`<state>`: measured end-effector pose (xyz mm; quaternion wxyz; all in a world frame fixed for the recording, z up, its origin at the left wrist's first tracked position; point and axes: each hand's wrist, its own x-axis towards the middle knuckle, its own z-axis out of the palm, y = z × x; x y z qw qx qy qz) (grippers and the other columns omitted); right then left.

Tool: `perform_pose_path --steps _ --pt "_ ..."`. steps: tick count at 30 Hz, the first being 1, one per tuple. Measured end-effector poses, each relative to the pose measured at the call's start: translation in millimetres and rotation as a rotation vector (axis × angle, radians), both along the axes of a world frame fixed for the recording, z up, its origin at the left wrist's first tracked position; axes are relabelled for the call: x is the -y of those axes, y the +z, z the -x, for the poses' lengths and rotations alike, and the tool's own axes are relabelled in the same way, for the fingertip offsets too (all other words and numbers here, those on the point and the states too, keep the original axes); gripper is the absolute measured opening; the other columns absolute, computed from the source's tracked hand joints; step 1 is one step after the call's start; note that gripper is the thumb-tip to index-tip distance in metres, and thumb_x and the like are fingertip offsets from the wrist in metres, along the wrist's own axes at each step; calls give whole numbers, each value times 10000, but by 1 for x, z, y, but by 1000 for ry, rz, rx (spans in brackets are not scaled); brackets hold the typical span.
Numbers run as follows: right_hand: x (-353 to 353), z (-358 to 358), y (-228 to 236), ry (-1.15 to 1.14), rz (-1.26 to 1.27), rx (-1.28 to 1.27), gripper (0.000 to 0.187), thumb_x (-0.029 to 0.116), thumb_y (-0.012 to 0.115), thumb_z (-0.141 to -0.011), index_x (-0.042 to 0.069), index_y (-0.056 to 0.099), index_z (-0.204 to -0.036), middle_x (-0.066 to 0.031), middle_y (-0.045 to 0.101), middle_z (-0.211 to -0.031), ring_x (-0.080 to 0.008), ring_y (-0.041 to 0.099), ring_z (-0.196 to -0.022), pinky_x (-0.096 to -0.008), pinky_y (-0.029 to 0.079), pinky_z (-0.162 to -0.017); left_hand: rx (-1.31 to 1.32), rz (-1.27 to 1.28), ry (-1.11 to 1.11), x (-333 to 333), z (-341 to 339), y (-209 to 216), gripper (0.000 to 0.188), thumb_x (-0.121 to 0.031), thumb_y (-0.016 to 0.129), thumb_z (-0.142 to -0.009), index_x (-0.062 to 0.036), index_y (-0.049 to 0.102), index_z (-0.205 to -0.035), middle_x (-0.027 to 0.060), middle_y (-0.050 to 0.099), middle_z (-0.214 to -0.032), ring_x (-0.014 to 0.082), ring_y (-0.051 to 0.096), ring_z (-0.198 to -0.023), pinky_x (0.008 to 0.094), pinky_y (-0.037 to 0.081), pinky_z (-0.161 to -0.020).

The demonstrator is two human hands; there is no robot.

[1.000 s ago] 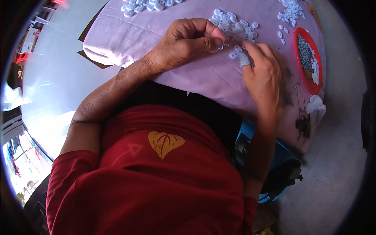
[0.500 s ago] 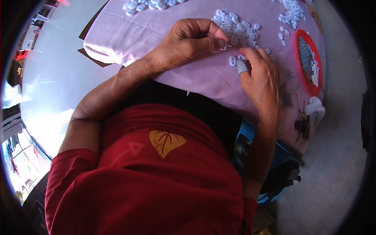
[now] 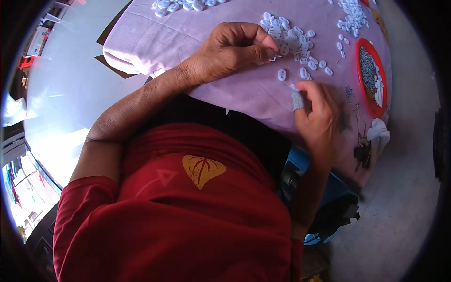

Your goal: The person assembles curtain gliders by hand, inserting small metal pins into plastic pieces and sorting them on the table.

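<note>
My left hand (image 3: 237, 49) is closed, thumb and forefinger pinching a small white plastic piece (image 3: 273, 59). A thin, screw-like bit (image 3: 279, 56) sticks out of it to the right. Below the pile, my right hand (image 3: 318, 108) pinches another small white piece (image 3: 294, 87) at its fingertips, mostly hidden. Pale wrapping (image 3: 297, 99) covers the right thumb. Just beyond lie a white oval two-holed piece (image 3: 282, 74) and a few similar ones. Behind them, close to my left fingertips, is a heap of white and translucent oval pieces (image 3: 293, 41).
A red tray (image 3: 360, 75) at the right holds many grey screws (image 3: 367, 66) and white pieces. More white pieces lie at the far left (image 3: 188, 5) and far right (image 3: 353, 18). A white cloth (image 3: 378, 131) hangs at the right edge of the pink-covered table (image 3: 256, 98).
My right hand has drawn back from the loose pieces toward me, a small white piece now at its fingertips. The left hand has kept its pinch and barely moved.
</note>
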<state>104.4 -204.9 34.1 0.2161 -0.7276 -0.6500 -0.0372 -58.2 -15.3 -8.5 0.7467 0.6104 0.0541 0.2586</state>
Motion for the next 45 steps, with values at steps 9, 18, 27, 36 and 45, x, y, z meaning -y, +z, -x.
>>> perform_pose_path --steps 9,18,27,36,45 --pt "10 10 -4 -170 -39 -75 259 32 640 -795 49 689 -1049 -122 653 -930 -301 650 -855 -375 517 -769 -30 -5 -53 -1 3 1 178 -109 604 -973 7 646 -1102 41 648 -993 97 598 -932 247 493 -879" --pt "5 21 -5 -113 -1 -106 229 26 650 -837 48 670 -1065 -75 661 -892 -218 642 -786 -337 511 -727 -11 -31 -59 -2 4 2 157 -73 579 -978 8 644 -1096 38 650 -990 99 604 -950 246 487 -900" --pt "16 26 -6 -321 -217 -1055 261 -15 540 -903 -18 657 -1136 -31 640 -915 -39 514 -705 -166 375 -583 15 55 -87 23 -1 9 109 -19 636 -928 12 677 -1024 48 689 -975 91 645 -937 229 517 -869" --pt "19 31 -1 -388 -197 -1372 272 58 559 -895 -30 636 -1141 -62 656 -923 -61 492 -613 -176 330 -486 -15 59 -95 41 -9 7 109 -13 652 -917 15 683 -1018 50 698 -954 94 647 -911 235 521 -841" --pt "16 33 0 -345 -197 -1252 263 37 568 -893 -29 645 -1136 -60 663 -900 -52 499 -620 -172 336 -501 -47 -25 -68 42 -10 5 103 -28 679 -897 3 699 -993 39 708 -910 82 645 -887 240 516 -834"
